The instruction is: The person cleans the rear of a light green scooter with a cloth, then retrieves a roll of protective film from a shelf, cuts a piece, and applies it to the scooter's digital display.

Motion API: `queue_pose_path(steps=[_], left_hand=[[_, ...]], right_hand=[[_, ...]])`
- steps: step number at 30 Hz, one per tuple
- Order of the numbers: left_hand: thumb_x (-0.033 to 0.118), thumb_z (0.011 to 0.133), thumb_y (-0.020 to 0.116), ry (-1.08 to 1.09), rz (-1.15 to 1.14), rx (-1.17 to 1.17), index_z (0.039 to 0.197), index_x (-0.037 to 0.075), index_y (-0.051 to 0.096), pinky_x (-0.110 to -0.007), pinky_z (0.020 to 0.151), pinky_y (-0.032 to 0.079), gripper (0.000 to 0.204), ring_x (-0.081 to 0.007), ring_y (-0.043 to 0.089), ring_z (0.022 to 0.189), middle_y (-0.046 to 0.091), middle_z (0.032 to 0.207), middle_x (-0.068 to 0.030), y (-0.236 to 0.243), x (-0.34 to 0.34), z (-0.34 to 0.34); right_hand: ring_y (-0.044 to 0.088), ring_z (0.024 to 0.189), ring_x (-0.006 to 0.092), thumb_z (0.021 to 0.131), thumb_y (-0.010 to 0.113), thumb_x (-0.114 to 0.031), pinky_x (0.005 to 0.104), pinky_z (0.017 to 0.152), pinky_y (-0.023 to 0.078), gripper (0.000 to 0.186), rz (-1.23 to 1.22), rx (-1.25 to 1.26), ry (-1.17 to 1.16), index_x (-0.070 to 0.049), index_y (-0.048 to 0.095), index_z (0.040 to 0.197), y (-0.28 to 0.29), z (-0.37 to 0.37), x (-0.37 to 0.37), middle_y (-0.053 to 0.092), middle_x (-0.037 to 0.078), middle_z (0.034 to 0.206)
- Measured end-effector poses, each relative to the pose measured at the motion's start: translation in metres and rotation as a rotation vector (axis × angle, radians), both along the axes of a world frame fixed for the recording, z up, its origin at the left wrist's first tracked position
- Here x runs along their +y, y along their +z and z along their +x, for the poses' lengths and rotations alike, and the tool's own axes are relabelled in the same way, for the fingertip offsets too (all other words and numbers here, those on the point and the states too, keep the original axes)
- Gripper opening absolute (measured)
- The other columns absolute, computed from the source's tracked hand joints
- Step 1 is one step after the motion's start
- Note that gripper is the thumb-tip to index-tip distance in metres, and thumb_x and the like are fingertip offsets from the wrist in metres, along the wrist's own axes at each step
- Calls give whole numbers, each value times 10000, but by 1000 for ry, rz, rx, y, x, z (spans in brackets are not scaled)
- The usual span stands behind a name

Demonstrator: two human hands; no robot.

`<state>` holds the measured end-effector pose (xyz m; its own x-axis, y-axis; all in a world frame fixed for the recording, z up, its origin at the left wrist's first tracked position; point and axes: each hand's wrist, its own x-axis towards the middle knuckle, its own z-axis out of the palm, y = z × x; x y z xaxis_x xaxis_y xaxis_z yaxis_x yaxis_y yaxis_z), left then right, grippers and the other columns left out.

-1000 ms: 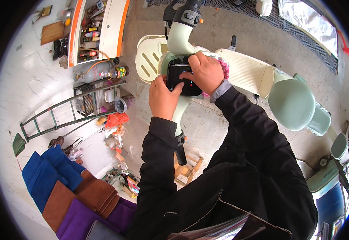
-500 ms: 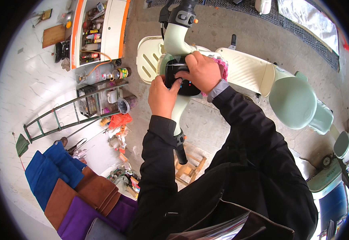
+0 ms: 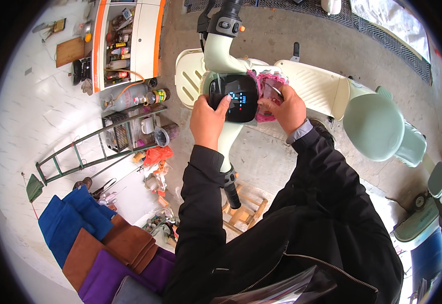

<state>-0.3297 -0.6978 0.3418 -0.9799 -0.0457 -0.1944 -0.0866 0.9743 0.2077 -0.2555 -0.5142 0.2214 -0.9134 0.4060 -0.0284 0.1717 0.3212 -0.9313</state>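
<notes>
A pale green electric scooter stands before me, its black display panel (image 3: 245, 96) lit with blue figures and set between the handlebar grips. My left hand (image 3: 206, 123) grips the panel's left edge, the thumb on its face. My right hand (image 3: 289, 110) is just right of the panel, over a pink-trimmed basket (image 3: 265, 87) that looks lined with ruffled cloth. Its fingers are bent together, and a thin pale sliver shows by the fingertips; I cannot make out what it is.
A footboard (image 3: 314, 88) and round green seat (image 3: 374, 123) extend to the right. At left stand a shelf cabinet (image 3: 147, 40) with bottles, a green ladder (image 3: 79, 157) and folded blue, brown and purple cloths (image 3: 104, 243). A wooden stool (image 3: 244, 210) sits below the lower handlebar.
My right hand has left the panel's face and moved right to the pink-trimmed basket. The display, half covered before, now shows its lit figures. My left hand stays at the panel's edge.
</notes>
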Motion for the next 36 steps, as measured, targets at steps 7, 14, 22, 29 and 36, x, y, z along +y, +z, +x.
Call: queue_pose_path(steps=[7,14,22,29,36], left_hand=[[520,903,751,24,-8,-1,1107,-11,678,-460,840,551,574,-378,707,989,725,1070,-192,-1,-4,3],[446,935,728,-67,-99,158,1101,0,688,-459,810,544,477,-377,707,937,727,1018,-182,-1,-2,7],[361,921,740,-84,-121,167,1082,29,677,-471,824,539,374,-346,672,983,703,1021,-126,3,6,2],[336,915,742,-87,-108,188,1072,33,683,-470,811,542,345,-345,677,956,703,999,-127,5,14,-9],[344,917,737,-125,-108,243,1069,25,701,-458,800,548,355,-342,693,916,718,990,-139,1,19,-23]], right_hand=[[632,673,373,806,887,-390,445,583,474,518,-120,-96,97,-23,522,802,-3,15,-19,619,189,780],[622,680,379,879,820,-250,441,583,473,352,-111,59,126,-24,554,833,-7,24,-18,603,169,769],[656,715,382,884,810,-232,447,619,513,290,-132,-10,149,-41,593,884,-12,34,-6,639,174,811],[652,708,382,896,805,-233,445,615,503,289,-116,33,160,-40,593,862,-12,35,0,637,169,806],[640,700,395,902,808,-280,448,605,495,344,-127,40,158,-34,574,849,-16,38,6,630,176,802]])
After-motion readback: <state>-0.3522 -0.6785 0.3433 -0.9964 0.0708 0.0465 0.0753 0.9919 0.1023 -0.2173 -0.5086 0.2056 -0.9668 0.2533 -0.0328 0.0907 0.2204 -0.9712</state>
